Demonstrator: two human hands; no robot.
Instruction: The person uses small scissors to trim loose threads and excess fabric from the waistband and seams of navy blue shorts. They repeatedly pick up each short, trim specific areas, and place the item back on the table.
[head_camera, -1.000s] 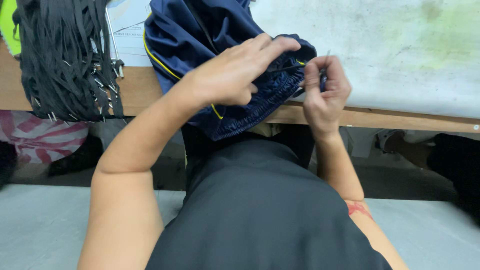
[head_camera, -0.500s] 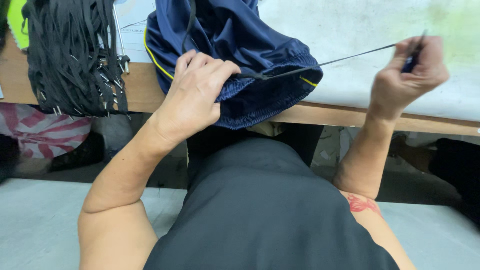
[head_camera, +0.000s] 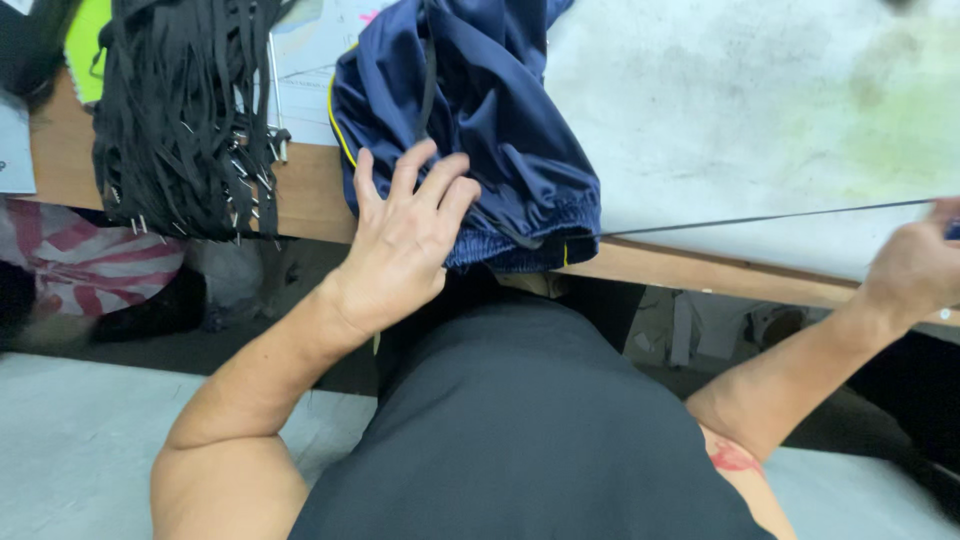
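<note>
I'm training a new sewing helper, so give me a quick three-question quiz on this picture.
1. True or false: the left hand rests on the navy blue shorts.
2. What runs from the shorts' waistband to the right hand? A) black drawstring B) yellow tape C) metal chain
3. What hangs over the wooden table edge to the left of the shorts?

Key: 1 true. 2 A, the black drawstring, pulled taut. 3 A bundle of black cords with metal tips.

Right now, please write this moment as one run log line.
left hand: pressing navy shorts | right hand: pulling black cord taut | bench: black cord bundle at left
</note>
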